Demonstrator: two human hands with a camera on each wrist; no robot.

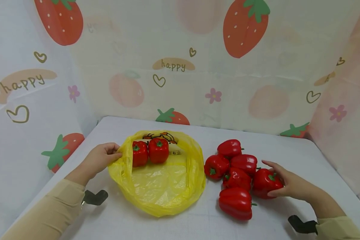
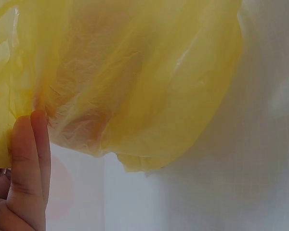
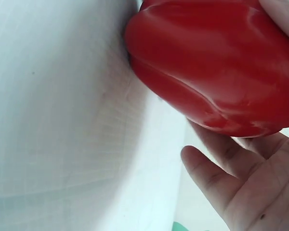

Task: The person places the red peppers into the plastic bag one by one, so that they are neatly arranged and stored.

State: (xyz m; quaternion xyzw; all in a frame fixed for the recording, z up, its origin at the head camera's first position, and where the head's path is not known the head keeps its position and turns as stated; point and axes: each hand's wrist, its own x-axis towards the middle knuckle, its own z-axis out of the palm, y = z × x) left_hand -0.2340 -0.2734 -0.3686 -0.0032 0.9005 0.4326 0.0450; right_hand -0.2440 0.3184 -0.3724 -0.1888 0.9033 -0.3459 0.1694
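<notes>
A yellow plastic bag (image 1: 159, 206) lies on the white table with its mouth spread wide. Two red bell peppers (image 1: 158, 150) sit inside at the back left, one partly covered by the bag's edge. My left hand (image 1: 99, 160) pinches the bag's left rim; in the left wrist view its fingers (image 2: 25, 159) press against the thin yellow film. At the right, my right hand (image 1: 298, 187) holds a red bell pepper (image 3: 207, 67) between thumb and fingers, with the little finger off it. That pepper appears to touch the table, beside the other peppers.
Several more red bell peppers (image 1: 235, 203) lie grouped between the bag and my right hand. A white cloth covers the table (image 1: 192, 226). Printed fabric walls (image 1: 180, 90) with strawberries and hearts enclose the back and sides. Black mounts (image 1: 302, 225) stick out near both wrists.
</notes>
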